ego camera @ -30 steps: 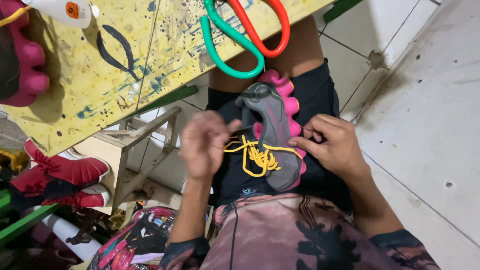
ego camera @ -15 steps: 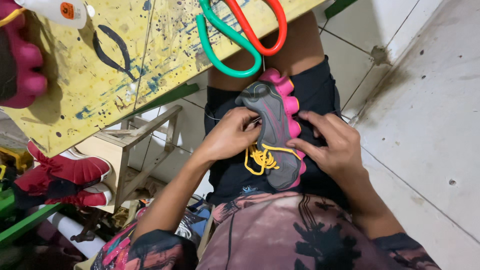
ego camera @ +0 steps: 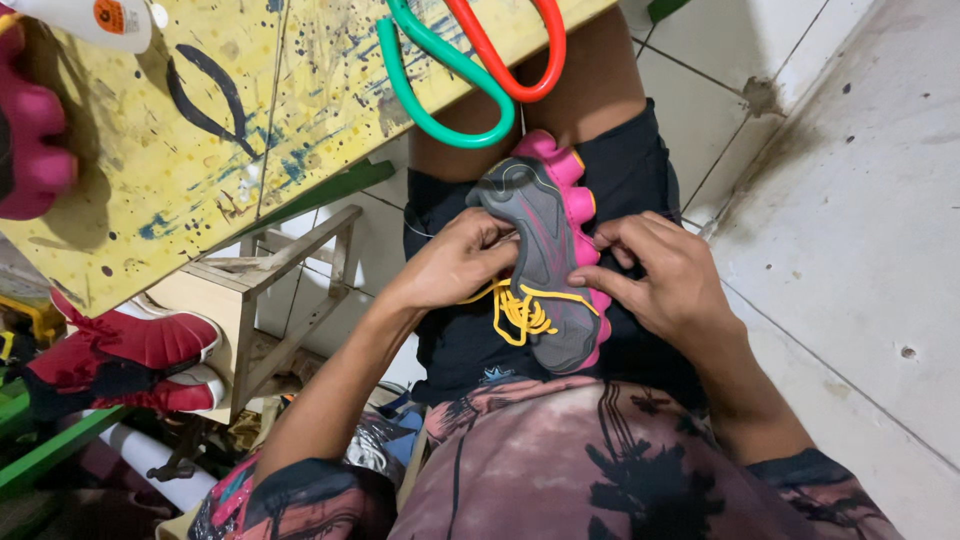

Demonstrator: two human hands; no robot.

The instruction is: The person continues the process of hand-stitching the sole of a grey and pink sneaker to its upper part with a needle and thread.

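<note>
A grey shoe with a pink lobed sole lies on my lap, toe pointing away from me. Yellow laces bunch at its near end. My left hand grips the shoe's left side, fingers curled against the upper by the laces. My right hand pinches the shoe's pink right edge with thumb and fingers. Both hands are in contact with the shoe.
A yellow paint-spattered table stands ahead, with large scissors with green and red handles hanging over its edge. Another pink sole rests at its left. A red shoe sits on the floor left, by a wooden frame. Tiled floor lies right.
My left hand has come down from a raised pull on the yellow laces and now rests against the shoe's left side. The right hand has stayed on the right edge.
</note>
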